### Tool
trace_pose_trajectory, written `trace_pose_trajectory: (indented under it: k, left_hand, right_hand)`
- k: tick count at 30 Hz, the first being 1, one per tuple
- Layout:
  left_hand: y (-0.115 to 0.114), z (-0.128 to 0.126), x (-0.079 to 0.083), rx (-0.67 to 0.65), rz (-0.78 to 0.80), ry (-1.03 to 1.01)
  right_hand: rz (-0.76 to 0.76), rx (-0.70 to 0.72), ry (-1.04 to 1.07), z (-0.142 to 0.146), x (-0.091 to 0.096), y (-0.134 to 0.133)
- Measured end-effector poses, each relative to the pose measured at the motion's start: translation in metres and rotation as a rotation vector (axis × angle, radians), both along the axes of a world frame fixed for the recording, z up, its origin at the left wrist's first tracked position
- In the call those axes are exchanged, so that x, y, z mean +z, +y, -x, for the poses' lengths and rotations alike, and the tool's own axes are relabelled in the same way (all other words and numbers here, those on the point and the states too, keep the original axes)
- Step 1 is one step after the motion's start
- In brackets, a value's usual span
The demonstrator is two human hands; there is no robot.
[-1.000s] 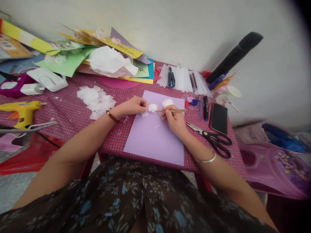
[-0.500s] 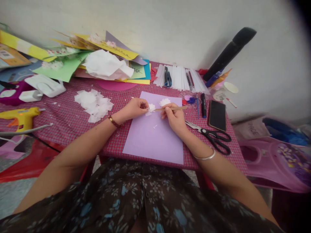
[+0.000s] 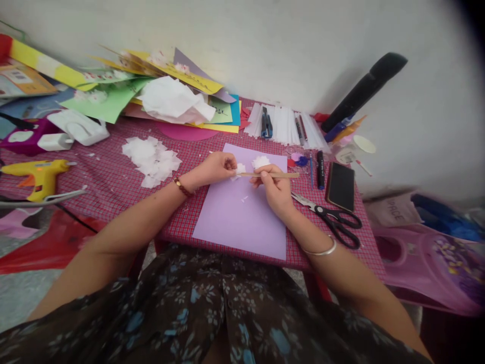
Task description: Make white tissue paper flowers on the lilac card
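Observation:
A sheet of purple paper lies in front of me on the checked cloth. Near its upper left edge my left hand pinches a small tuft of white tissue paper. My right hand is closed round a thin flat wooden stick, whose left tip touches or nearly touches that tuft. Just above my right fingers sits a white tissue-paper flower on the sheet. Small white scraps lie below the hands.
A pile of white tissue squares lies at left, beyond it a yellow glue gun. At right are scissors, a phone and a black marker. Coloured cards and crumpled tissue fill the back, beside white strips.
The whole view has shifted slightly as my head moved. Both hands keep their hold, with the stick's tip still at the white tuft.

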State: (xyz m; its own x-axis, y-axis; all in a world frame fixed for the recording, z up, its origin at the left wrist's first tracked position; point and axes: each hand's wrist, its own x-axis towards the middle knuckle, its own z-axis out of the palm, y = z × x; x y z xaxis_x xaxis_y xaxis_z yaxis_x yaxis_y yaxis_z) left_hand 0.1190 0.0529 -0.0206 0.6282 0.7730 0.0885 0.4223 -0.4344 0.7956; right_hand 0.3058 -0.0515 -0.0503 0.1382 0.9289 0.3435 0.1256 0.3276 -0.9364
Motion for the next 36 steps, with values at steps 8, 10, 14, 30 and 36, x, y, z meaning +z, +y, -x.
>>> trace_pose_trajectory:
  k: [8, 10, 14, 30, 36]
  left_hand:
    - [0.006, 0.027, 0.028, -0.057, 0.253, -0.181]
    - [0.004, 0.021, 0.020, -0.162, 0.207, 0.001]
    - [-0.002, 0.004, 0.000, -0.166, -0.005, 0.138]
    - [0.009, -0.010, -0.022, 0.021, -0.136, 0.044]
    - [0.011, -0.013, -0.027, 0.060, -0.135, 0.011]
  right_hand:
    - [0.028, -0.037, 0.136, -0.005, -0.003, 0.007]
    - [0.063, -0.047, 0.127, -0.007, -0.005, 0.009]
    - [0.111, -0.056, 0.078, -0.009, -0.006, 0.011]
    - [0.008, 0.048, -0.244, 0.000, -0.005, 0.003]
    - [0.017, 0.048, -0.386, 0.000, -0.006, 0.002]
